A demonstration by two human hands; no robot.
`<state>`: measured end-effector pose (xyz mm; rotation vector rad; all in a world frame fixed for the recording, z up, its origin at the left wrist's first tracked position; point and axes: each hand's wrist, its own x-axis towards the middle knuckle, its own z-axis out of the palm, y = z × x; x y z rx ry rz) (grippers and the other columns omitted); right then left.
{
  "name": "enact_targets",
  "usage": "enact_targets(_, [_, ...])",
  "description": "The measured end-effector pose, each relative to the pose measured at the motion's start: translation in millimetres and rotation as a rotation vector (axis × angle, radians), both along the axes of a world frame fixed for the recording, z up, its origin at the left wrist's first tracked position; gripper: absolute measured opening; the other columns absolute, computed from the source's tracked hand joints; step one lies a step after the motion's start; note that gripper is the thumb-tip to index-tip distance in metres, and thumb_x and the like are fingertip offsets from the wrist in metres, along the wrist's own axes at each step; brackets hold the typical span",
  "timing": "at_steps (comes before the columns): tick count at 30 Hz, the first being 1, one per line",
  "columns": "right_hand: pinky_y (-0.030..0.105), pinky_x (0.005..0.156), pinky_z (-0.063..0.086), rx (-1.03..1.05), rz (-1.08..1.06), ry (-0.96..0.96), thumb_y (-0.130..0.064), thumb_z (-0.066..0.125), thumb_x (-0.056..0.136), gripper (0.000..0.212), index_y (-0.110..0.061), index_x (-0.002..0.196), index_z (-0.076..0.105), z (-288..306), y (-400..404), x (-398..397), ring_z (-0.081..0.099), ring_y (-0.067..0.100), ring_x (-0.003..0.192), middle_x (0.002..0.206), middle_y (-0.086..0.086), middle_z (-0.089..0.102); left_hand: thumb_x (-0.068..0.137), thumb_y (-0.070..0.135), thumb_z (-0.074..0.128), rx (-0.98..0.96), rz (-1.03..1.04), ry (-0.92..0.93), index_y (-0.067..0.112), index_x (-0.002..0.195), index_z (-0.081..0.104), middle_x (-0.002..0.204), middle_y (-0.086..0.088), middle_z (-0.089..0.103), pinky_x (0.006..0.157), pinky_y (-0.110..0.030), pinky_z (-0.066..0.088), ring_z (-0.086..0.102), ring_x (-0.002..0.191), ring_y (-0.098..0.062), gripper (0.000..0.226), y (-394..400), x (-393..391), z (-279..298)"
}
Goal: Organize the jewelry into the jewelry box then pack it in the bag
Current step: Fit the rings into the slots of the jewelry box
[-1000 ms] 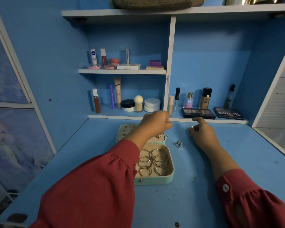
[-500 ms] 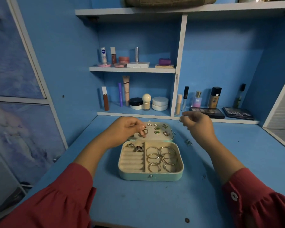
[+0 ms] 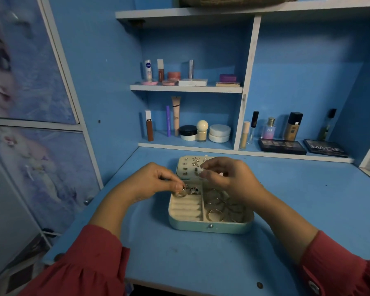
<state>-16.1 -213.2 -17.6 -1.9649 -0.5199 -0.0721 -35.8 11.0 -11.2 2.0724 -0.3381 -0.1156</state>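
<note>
A mint green jewelry box (image 3: 209, 227) lies open on the blue desk, its lid (image 3: 185, 167) flat behind it with several earrings pinned on. Several gold bangles (image 3: 217, 208) fill its right compartment; rings (image 3: 193, 190) sit at the top of the ribbed left rolls. My left hand (image 3: 154, 181) pinches a silver ring (image 3: 180, 194) over the top left slot. My right hand (image 3: 226, 177) hovers over the lid and back of the box, fingertips pinched on a small ring (image 3: 202, 174). An olive bag (image 3: 233, 0) lies on the top shelf.
Shelves behind the desk hold cosmetics: tubes (image 3: 176, 115), jars (image 3: 219, 133), bottles (image 3: 294, 126) and two dark palettes (image 3: 325, 148). A cupboard door with a printed picture (image 3: 30, 103) stands at the left. The desk's front edge (image 3: 179, 287) is near me.
My left hand came back from the lid to the ring slots with a ring. My right hand lifted a small piece off the desk at the right and brought it over the box.
</note>
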Motion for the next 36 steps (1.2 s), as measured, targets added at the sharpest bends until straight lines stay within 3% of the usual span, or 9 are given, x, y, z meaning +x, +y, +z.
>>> enact_targets(4, [0.011, 0.068, 0.049, -0.061, 0.079, -0.032, -0.021, 0.068, 0.086, 0.006, -0.022, 0.092, 0.069, -2, 10, -11, 0.063, -0.003, 0.074, 0.084, -0.007, 0.071, 0.076, 0.013, 0.077, 0.074, -0.011, -0.039, 0.033, 0.07, 0.076, 0.076, 0.013, 0.069, 0.085, -0.017, 0.048, 0.062, 0.085, -0.003, 0.021, 1, 1, 0])
enact_targets(8, [0.025, 0.078, 0.053, -0.117, 0.14, 0.018, -0.02, 0.066, 0.088, 0.008, -0.018, 0.095, 0.069, -5, 12, -14, 0.067, 0.007, 0.082, 0.087, -0.003, 0.073, 0.075, 0.014, 0.078, 0.085, -0.013, -0.038, 0.038, 0.073, 0.076, 0.079, 0.012, 0.07, 0.09, -0.023, 0.046, 0.061, 0.088, -0.005, 0.024, 1, 2, -1])
enact_targets(11, [0.027, 0.08, 0.054, -0.142, 0.155, 0.028, -0.02, 0.067, 0.087, 0.007, -0.02, 0.094, 0.069, -5, 11, -13, 0.068, 0.006, 0.082, 0.087, -0.003, 0.073, 0.076, 0.009, 0.077, 0.06, -0.028, -0.038, 0.028, 0.076, 0.076, 0.084, -0.003, 0.073, 0.086, -0.028, 0.049, 0.063, 0.084, -0.01, 0.019, 0, 3, -1])
enact_targets(15, [0.018, 0.075, 0.052, -0.167, 0.181, 0.035, -0.019, 0.066, 0.088, 0.007, -0.018, 0.094, 0.07, -4, 11, -14, 0.067, 0.002, 0.078, 0.083, -0.004, 0.073, 0.077, 0.007, 0.076, 0.071, -0.038, -0.056, 0.021, 0.077, 0.074, 0.074, 0.008, 0.071, 0.072, -0.011, 0.046, 0.061, 0.074, 0.001, 0.015, -2, 4, -1])
enact_targets(21, [0.026, 0.081, 0.053, -0.168, 0.213, 0.084, -0.018, 0.068, 0.086, 0.004, -0.019, 0.089, 0.07, -4, 11, -14, 0.069, 0.01, 0.083, 0.084, -0.004, 0.074, 0.076, 0.005, 0.077, 0.082, -0.058, -0.075, 0.019, 0.076, 0.073, 0.071, 0.008, 0.069, 0.07, -0.011, 0.046, 0.06, 0.07, 0.002, 0.014, -4, 4, -1])
enact_targets(26, [0.023, 0.079, 0.054, -0.176, 0.235, 0.093, -0.016, 0.067, 0.087, 0.005, -0.019, 0.089, 0.07, -3, 10, -14, 0.069, 0.007, 0.083, 0.085, -0.005, 0.074, 0.074, 0.006, 0.078, 0.127, -0.069, -0.076, 0.022, 0.072, 0.073, 0.066, 0.019, 0.065, 0.068, -0.007, 0.044, 0.057, 0.07, 0.006, 0.017, -5, 3, -1])
enact_targets(30, [0.02, 0.076, 0.053, -0.178, 0.238, 0.101, -0.016, 0.066, 0.087, 0.005, -0.019, 0.089, 0.07, -3, 10, -14, 0.068, 0.006, 0.081, 0.085, -0.005, 0.074, 0.072, 0.012, 0.081, 0.192, -0.084, -0.122, 0.027, 0.071, 0.074, 0.07, 0.018, 0.064, 0.073, -0.01, 0.04, 0.052, 0.077, 0.005, 0.016, -4, 6, -4])
enact_targets(34, [0.026, 0.08, 0.054, -0.157, 0.231, 0.097, -0.015, 0.066, 0.087, 0.005, -0.016, 0.09, 0.07, -4, 9, -14, 0.069, 0.012, 0.084, 0.084, -0.002, 0.075, 0.072, 0.011, 0.081, 0.19, -0.09, -0.132, 0.027, 0.072, 0.074, 0.071, 0.018, 0.063, 0.072, -0.008, 0.039, 0.051, 0.077, 0.005, 0.017, -4, 7, -5])
enact_targets(36, [0.022, 0.076, 0.053, -0.142, 0.213, 0.074, -0.012, 0.065, 0.087, 0.007, -0.014, 0.091, 0.071, -4, 9, -14, 0.068, 0.007, 0.079, 0.082, -0.002, 0.074, 0.072, 0.012, 0.081, 0.181, -0.089, -0.133, 0.03, 0.074, 0.075, 0.074, 0.016, 0.064, 0.073, -0.009, 0.039, 0.051, 0.079, 0.004, 0.019, -2, 6, -5])
